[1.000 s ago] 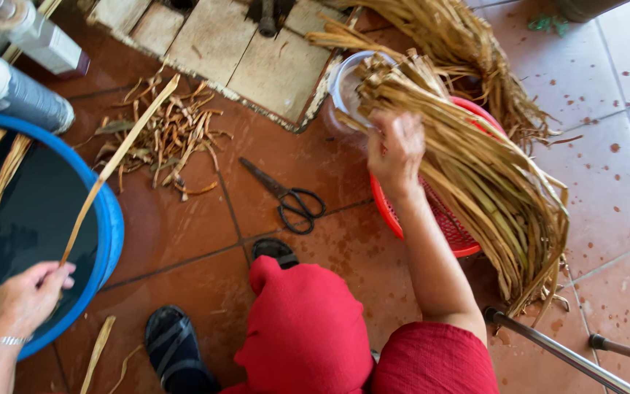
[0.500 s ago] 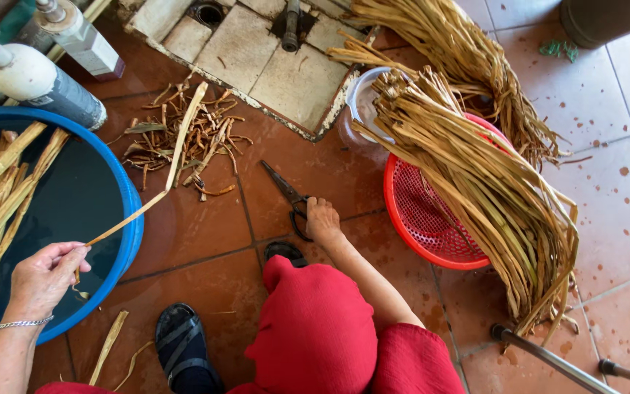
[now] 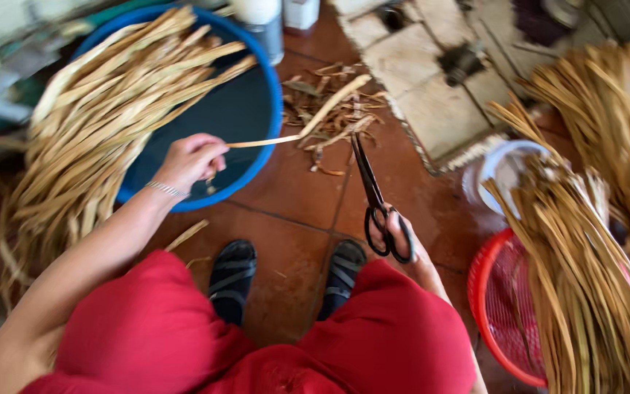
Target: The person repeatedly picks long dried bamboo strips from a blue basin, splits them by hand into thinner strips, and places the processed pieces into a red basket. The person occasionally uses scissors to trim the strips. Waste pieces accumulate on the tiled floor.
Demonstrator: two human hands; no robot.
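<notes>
1. Your right hand [image 3: 402,241] has its fingers through the handles of the scissors [image 3: 373,191], blades nearly shut, tips just short of the strip.
2. Your left hand [image 3: 192,160] pinches one dry strip [image 3: 297,125], uncut.
3. Beyond your left grip, the blue tub [image 3: 257,109] holds many strips; right of the scissors, the red basket [image 3: 497,314] still carries a big bundle.

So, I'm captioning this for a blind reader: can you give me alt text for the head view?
A seated person in red holds a dried plant strip in the left hand and black scissors in the right hand. Around them on the tiled floor are a blue tub of strips, trimmings and a red basket.
</notes>
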